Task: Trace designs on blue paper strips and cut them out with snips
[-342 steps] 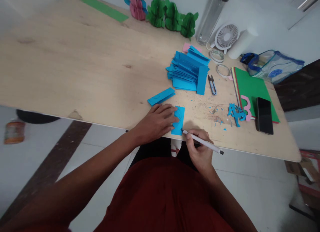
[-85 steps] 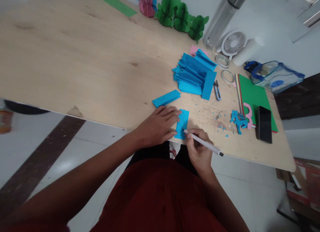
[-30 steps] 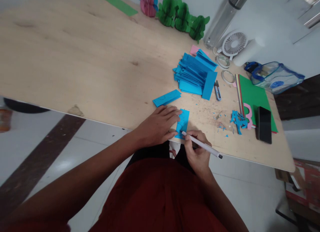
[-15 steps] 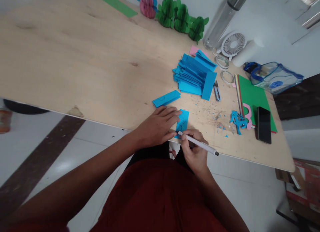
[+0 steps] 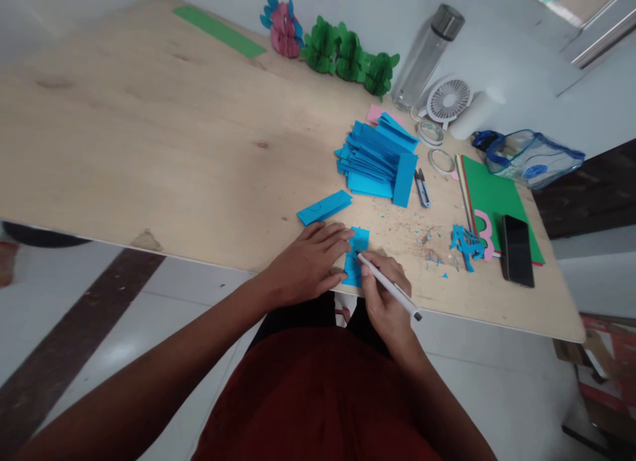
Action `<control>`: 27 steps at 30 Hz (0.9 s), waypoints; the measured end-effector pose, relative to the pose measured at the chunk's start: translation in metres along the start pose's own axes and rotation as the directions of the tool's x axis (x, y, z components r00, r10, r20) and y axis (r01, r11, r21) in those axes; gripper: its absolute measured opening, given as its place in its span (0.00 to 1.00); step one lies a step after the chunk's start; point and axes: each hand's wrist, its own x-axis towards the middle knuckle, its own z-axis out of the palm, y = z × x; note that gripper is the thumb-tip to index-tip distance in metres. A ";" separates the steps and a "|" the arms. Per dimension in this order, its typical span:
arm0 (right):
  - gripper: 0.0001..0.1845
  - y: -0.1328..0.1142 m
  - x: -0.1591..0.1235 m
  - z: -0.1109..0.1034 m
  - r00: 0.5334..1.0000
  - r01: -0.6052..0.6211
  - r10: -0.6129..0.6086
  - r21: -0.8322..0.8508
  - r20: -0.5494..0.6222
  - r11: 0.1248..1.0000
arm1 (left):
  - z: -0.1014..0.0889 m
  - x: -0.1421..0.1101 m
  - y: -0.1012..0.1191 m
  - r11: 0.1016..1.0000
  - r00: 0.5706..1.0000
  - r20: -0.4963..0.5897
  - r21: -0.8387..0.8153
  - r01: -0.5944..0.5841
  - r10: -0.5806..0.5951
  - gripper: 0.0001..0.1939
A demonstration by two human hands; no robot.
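My right hand [image 5: 387,285] grips a white pen [image 5: 392,287], its tip on a small blue paper strip [image 5: 353,271] near the table's front edge. Flat beside it, my left hand [image 5: 313,259] has its fingers stretched out, the fingertips resting on the strip's left side. Part of the strip is hidden by the hands. Just beyond my left hand lies a folded blue paper piece [image 5: 324,208] with a drawn curved line. Farther back is a fanned pile of folded blue papers [image 5: 372,159], with small thread snips [image 5: 422,188] at its right.
To the right are blue paper scraps [image 5: 466,246], a pink cutout [image 5: 483,234], a black phone [image 5: 517,250] and green sheets [image 5: 497,189]. Tape rolls [image 5: 441,161], a fan [image 5: 448,100], a bottle [image 5: 427,57] and green paper figures [image 5: 348,53] stand along the wall.
The pen tip has moved up the blue strip, away from the table edge, uncovering more of its lower part. My left hand stays on the strip. The whole view has shifted slightly.
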 end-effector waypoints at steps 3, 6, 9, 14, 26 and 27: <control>0.12 0.000 0.001 0.000 0.996 0.087 -0.083 -0.126 0.041 0.988 | -0.001 -0.001 0.001 1.000 1.000 -0.016 -0.002 -0.002 0.002 0.21; 0.12 0.001 -0.001 0.001 0.991 0.129 -0.119 -0.207 0.061 0.970 | -0.001 -0.002 0.002 1.000 1.000 -0.025 0.000 -0.005 0.005 0.21; 0.13 0.002 -0.003 0.003 0.988 0.152 -0.141 -0.244 0.060 0.958 | -0.003 -0.001 0.002 1.000 0.999 -0.036 0.019 -0.014 0.014 0.21; 0.13 0.003 -0.003 0.006 0.981 0.193 -0.194 -0.269 0.023 0.944 | -0.010 0.002 -0.002 0.999 1.000 -0.010 0.034 -0.019 0.020 0.26; 0.11 -0.001 0.000 0.008 0.972 0.221 -0.233 -0.274 -0.012 0.936 | -0.003 -0.001 -0.018 0.997 0.997 -0.040 0.039 -0.061 0.063 0.28; 0.11 -0.001 0.001 0.008 0.972 0.222 -0.234 -0.277 -0.012 0.935 | -0.003 -0.001 -0.019 0.997 0.997 -0.043 0.036 -0.065 0.067 0.27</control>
